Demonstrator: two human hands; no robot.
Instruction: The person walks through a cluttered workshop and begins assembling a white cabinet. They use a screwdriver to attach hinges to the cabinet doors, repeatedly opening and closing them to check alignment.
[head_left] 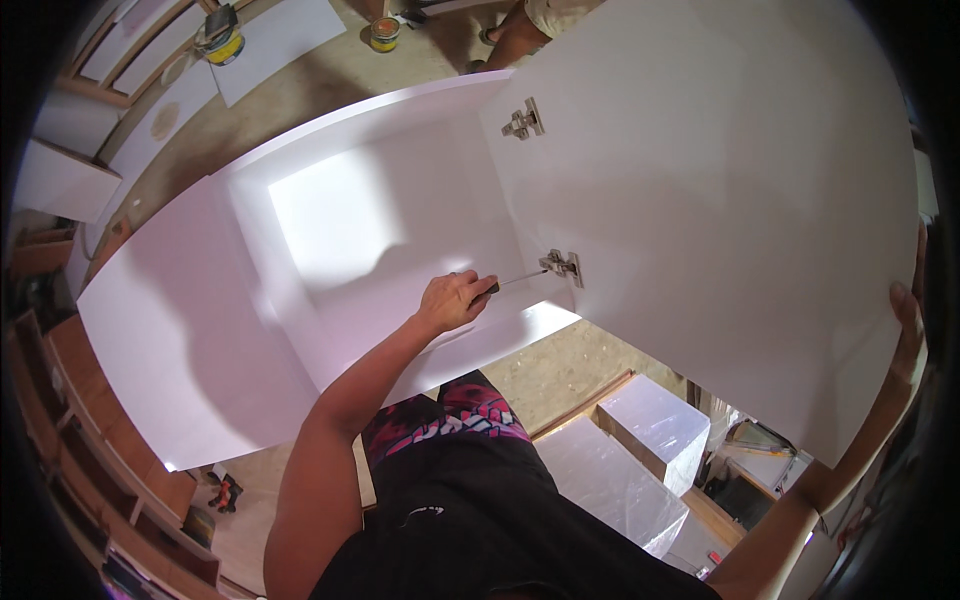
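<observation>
In front of me lies a white cabinet [420, 200], with a white door [720, 200] swung out to its right. Two metal hinges, an upper one [523, 118] and a lower one [562, 266], join the door to the cabinet side. My left hand [455, 300] is closed around the dark handle of a screwdriver [490, 288], whose thin shaft reaches to the lower hinge. Over at the door's right edge, my right hand [906, 315] grips the panel; its thumb shows on the near face and the other fingers are mostly hidden behind it.
Plastic-wrapped white boxes [655, 430] stand below the door. A second white door [170, 320] spreads out on the cabinet's left. Yellow-labelled tins [384, 34] sit on the floor at the back, near another person's leg [518, 40]. Wooden frames [120, 500] line the left side.
</observation>
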